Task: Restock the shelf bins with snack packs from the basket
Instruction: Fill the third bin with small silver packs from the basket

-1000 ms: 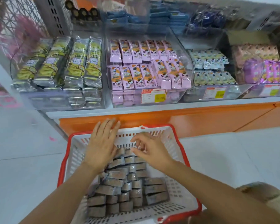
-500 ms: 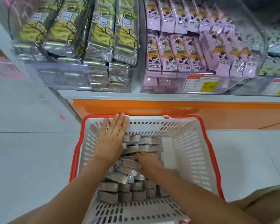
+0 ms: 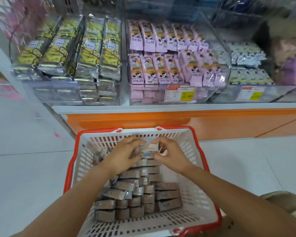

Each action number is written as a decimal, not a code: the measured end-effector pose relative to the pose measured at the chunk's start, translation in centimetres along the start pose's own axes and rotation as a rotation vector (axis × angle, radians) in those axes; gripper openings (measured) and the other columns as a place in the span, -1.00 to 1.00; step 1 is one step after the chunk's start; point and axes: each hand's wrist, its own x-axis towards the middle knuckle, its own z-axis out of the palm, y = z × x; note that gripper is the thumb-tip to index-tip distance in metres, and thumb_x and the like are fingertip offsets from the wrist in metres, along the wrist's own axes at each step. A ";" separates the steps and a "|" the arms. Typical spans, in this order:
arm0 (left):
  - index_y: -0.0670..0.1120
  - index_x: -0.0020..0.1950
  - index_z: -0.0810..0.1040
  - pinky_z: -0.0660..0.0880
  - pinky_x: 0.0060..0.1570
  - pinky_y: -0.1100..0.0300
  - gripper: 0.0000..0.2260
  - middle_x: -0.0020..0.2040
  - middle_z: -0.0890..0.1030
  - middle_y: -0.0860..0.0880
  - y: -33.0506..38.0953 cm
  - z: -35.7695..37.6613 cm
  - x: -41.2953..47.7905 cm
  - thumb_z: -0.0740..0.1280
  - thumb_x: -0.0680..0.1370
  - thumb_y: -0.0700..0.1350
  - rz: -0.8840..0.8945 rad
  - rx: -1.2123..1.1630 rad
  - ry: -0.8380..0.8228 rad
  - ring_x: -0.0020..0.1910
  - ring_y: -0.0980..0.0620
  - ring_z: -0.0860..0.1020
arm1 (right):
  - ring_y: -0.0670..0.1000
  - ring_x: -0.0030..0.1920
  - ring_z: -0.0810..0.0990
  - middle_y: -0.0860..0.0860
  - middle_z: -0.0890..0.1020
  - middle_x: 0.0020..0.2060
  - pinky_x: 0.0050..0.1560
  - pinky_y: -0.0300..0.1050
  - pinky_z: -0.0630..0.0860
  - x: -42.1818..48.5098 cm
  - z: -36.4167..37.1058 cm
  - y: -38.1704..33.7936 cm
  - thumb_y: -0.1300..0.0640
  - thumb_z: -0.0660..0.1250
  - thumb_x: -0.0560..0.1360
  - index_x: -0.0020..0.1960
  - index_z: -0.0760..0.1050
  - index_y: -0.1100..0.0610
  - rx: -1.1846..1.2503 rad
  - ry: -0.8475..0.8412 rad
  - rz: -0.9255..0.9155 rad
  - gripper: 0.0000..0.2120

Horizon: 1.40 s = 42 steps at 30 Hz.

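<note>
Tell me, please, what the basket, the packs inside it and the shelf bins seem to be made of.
Basket: moulded plastic, white slotted walls, red rim. Snack packs: likely metallised film, silvery glints, crimped ends. Shelf bins: clear rigid plastic, perhaps acrylic; contents show through.

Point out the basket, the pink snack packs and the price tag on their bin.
basket (image 3: pixel 83 156): head view, white left wall.
pink snack packs (image 3: pixel 161 71): head view, a front-row pack's face.
price tag (image 3: pixel 187 95): head view, yellow patch.
</note>
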 end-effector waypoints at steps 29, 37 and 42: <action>-0.19 0.59 0.15 -0.11 0.53 -0.13 -0.23 0.60 0.13 -0.18 15.8 -4.3 9.6 0.41 0.43 -0.17 0.151 0.628 0.494 0.57 -0.19 0.12 | -0.24 -0.40 0.50 -0.12 0.54 -0.36 -0.22 -0.19 0.56 1.1 -27.8 -5.3 0.11 0.47 0.46 -0.06 0.57 0.08 -0.146 0.805 -0.138 -0.90; -0.18 0.58 0.18 0.00 0.52 -0.13 -0.21 0.59 0.17 -0.17 14.9 -4.1 10.5 0.42 0.40 -0.17 0.174 0.715 0.526 0.51 -0.20 0.24 | -0.03 -0.25 0.52 0.00 0.58 -0.29 -0.15 -0.15 0.48 10.6 -26.7 -6.7 0.20 0.41 0.48 -0.02 0.62 0.14 -0.365 0.694 -0.070 -0.91; -0.17 0.59 0.16 -0.01 0.52 -0.11 -0.17 0.60 0.13 -0.16 14.4 -4.3 10.7 0.42 0.38 -0.17 0.178 0.719 0.497 0.52 -0.18 0.21 | 0.06 -0.13 0.53 0.15 0.62 -0.17 -0.14 -0.26 0.27 13.1 -26.3 -6.7 0.44 0.20 0.46 0.02 0.64 0.28 -0.512 0.659 0.004 -0.72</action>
